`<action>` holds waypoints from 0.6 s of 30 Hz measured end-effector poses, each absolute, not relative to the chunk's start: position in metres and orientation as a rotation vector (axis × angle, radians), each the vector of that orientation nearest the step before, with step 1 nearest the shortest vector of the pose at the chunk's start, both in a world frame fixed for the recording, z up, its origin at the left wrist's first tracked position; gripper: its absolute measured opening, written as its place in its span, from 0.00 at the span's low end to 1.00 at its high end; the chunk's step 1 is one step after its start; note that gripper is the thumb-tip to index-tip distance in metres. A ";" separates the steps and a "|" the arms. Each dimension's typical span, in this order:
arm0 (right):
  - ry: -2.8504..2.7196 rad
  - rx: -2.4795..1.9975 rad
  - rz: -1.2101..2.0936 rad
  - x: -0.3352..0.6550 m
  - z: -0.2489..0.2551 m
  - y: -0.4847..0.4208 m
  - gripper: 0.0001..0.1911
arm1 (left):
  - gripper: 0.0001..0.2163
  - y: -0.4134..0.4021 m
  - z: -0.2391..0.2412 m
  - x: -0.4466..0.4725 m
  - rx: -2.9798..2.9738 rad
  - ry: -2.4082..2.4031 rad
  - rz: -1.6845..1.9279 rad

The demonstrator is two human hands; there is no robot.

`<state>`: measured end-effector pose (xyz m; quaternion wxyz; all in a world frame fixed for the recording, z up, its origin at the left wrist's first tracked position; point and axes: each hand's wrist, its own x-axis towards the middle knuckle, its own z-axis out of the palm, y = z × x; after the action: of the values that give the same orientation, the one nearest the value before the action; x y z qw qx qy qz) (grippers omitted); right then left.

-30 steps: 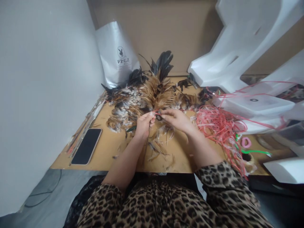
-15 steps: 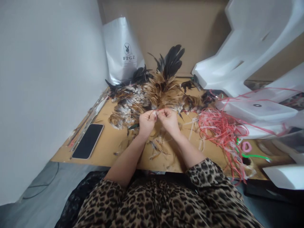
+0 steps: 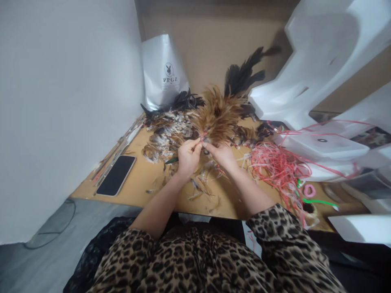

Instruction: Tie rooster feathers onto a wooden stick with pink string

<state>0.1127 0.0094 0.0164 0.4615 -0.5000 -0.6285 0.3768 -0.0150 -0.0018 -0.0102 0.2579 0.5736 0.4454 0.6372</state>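
A bundle of brown feathers (image 3: 216, 114) with long black plumes (image 3: 244, 75) leans up and to the right above my hands. Red string (image 3: 203, 135) shows around its gathered base. My left hand (image 3: 188, 156) pinches the string at the base, thumb and fingers pressed together. Close beside it, my right hand (image 3: 224, 155) is closed on the feather bundle's quill end; its fingertips are partly hidden. More brown, white and black feathers (image 3: 171, 126) lie heaped left of the bundle. Loose small feathers (image 3: 200, 188) are scattered below my hands on the table (image 3: 171, 195).
A phone (image 3: 116, 175) lies at the table's left, near a white wall. Behind the feathers stands a silver-white bag (image 3: 165, 73). To the right are a tangle of red string (image 3: 271, 162), a pink ring (image 3: 309, 190), a green strip (image 3: 320, 202) and white plastic pieces (image 3: 330, 142).
The feather bundle has tilted from upright toward the right, its black plumes swinging over. My right hand has turned and shifted slightly right, onto the bundle's base. The view has moved a little.
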 end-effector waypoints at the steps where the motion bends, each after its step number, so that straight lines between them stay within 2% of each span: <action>1: -1.504 -1.247 0.923 0.111 0.015 0.007 0.14 | 0.10 -0.003 -0.010 -0.013 1.583 1.225 1.734; 8: -0.982 -1.186 1.145 0.097 -0.007 0.003 0.17 | 0.13 -0.010 -0.022 -0.001 1.751 1.330 1.691; 18: -0.876 -1.045 1.336 0.104 -0.014 0.008 0.19 | 0.09 -0.006 -0.021 0.008 1.478 1.251 1.739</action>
<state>0.1039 0.0075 -0.0138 0.5779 -0.4466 -0.3745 0.5713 0.0077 -0.0061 -0.0208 0.2659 0.5474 0.4634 0.6441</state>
